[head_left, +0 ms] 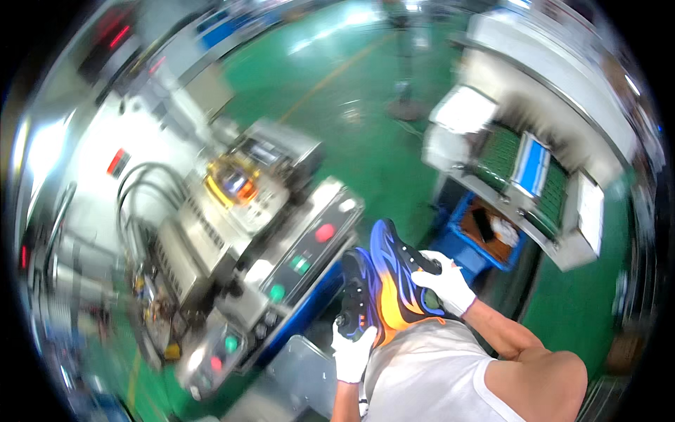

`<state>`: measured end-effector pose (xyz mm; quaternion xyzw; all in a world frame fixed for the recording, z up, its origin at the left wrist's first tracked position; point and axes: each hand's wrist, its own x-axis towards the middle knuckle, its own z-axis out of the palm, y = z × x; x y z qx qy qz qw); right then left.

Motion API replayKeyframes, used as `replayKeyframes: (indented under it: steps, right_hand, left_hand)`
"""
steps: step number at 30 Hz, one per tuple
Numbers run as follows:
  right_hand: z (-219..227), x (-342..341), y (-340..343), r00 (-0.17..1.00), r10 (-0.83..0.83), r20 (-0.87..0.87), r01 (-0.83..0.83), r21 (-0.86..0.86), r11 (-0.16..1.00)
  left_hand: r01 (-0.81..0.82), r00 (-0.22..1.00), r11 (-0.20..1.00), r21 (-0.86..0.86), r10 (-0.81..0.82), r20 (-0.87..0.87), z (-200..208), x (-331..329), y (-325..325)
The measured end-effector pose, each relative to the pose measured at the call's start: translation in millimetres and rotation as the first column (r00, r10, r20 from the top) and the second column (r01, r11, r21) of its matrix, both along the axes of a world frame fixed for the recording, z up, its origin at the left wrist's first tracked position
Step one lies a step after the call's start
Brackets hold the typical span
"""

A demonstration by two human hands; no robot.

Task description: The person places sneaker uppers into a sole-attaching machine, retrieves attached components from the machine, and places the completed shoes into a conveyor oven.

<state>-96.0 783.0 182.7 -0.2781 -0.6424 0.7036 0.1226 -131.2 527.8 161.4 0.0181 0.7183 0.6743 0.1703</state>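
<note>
Between white-gloved fingers, two shoes

Left hand: one, white-gloved, fingers curled in a grip. Left forearm: bare, rising from the lower edge. Right hand: one, white-gloved, likewise gripping, higher in view. Right arm: bare, bent at the elbow.

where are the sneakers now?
Head view, below centre: sneakers side by side in the gloved left hand and right hand, right of the control panel.
</note>
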Motion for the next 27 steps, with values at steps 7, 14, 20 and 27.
replayKeyframes:
  steps: [7,14,20,27]
  right_hand:
    - [69,129,164,0.731,-0.666,-0.152,0.642,0.482,0.595]
    - [81,162,357,0.502,-0.865,0.008,0.706,0.574,0.415]
    - [-22,85,445,0.41,-0.912,-0.01,0.475,0.856,0.204]
    - [23,137,569,0.455,-0.87,0.192,0.496,0.756,0.427]
  left_hand:
    - [0.492,0.868,0.858,-0.149,-0.497,0.008,80,-28,198]
    - [0.554,0.6,0.79,-0.264,-0.599,-0.53,72,-68,490]
    - [0.439,0.414,0.789,-0.43,-0.603,-0.682,-2,-97,672]
    - [0.618,0.435,0.726,-0.301,-0.635,-0.639,55,-63,681]
